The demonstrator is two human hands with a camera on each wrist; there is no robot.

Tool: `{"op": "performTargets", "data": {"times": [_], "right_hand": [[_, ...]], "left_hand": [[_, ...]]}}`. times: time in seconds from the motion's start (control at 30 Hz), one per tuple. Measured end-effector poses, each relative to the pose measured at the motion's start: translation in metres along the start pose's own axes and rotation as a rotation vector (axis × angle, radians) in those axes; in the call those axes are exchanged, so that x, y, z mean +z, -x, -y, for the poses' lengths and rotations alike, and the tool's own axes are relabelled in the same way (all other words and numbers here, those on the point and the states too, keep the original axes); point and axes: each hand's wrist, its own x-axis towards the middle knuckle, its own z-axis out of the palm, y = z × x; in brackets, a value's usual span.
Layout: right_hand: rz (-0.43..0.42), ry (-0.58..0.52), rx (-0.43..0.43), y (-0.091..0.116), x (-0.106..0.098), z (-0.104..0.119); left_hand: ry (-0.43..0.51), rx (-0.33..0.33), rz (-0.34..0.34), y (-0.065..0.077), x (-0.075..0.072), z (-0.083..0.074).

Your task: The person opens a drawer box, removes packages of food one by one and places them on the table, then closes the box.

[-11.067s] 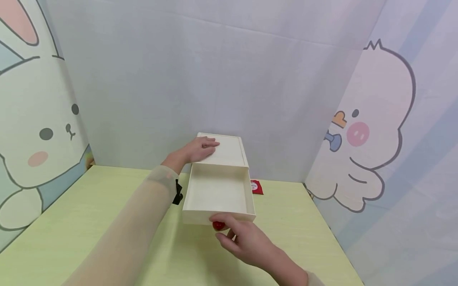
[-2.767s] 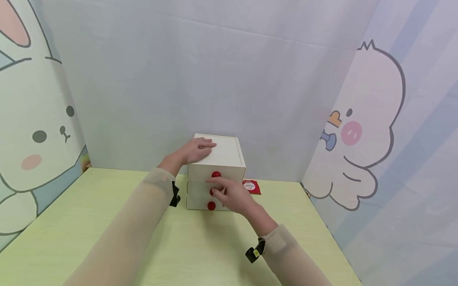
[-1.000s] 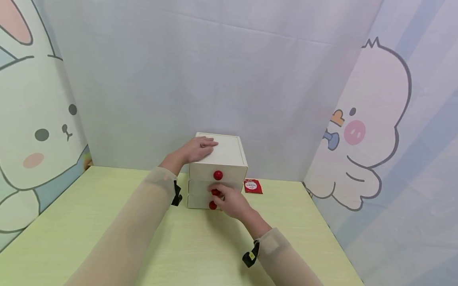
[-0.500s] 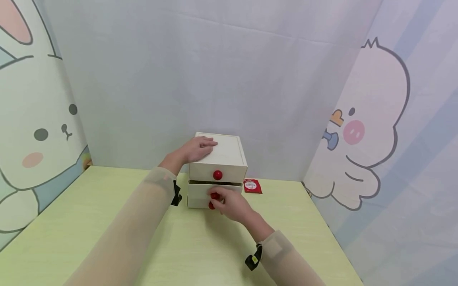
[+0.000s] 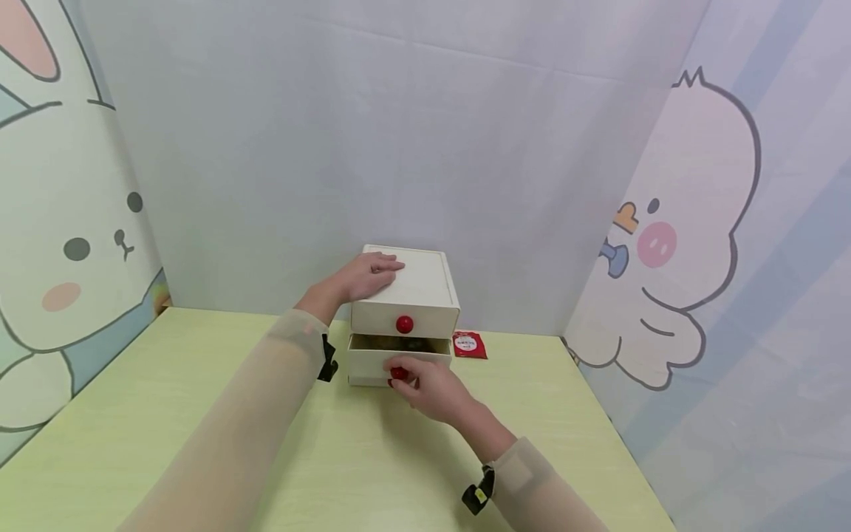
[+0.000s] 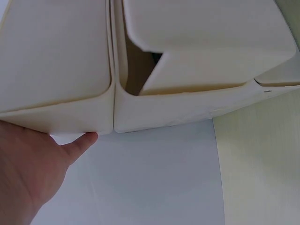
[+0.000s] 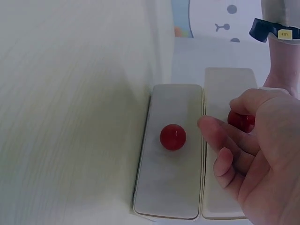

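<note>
A small white drawer cabinet [image 5: 425, 281] stands at the table's back. My left hand [image 5: 366, 277] rests on its top near the left edge, fingers stretched out; the left wrist view shows part of this hand [image 6: 28, 164] against the cabinet's edge. With thumb and finger, my right hand [image 5: 435, 388] pinches the red knob [image 7: 241, 121] of the middle drawer [image 5: 366, 363]. That drawer stands partly pulled out, with dark, unclear contents just showing inside. The top drawer [image 5: 375, 320], with its red knob [image 5: 405, 324], is pushed in. The bottom drawer's red knob [image 7: 173, 137] sits just below my right fingers.
A red packet [image 5: 470, 345] with a white label lies to the right of the cabinet. The pale green table [image 5: 319, 458] extends in front, with a grey curtain [image 5: 425, 148] behind and cartoon-printed walls on both sides.
My right hand has drawn the middle drawer toward me from its pushed-in place. Long before, the top drawer was out; now it is in. The left hand stays on top.
</note>
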Motion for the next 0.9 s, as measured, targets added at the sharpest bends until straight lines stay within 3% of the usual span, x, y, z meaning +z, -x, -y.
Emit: {"op": "performTargets", "data": {"times": [0.37, 0.9], "right_hand": [[-0.006, 0.000, 0.007, 0.008, 0.007, 0.000], [-0.044, 0.030, -0.057, 0.018, 0.011, 0.001]], "left_hand": [[0.014, -0.001, -0.009, 0.000, -0.001, -0.001], [0.003, 0.002, -0.001, -0.001, 0.001, 0.001]]}}
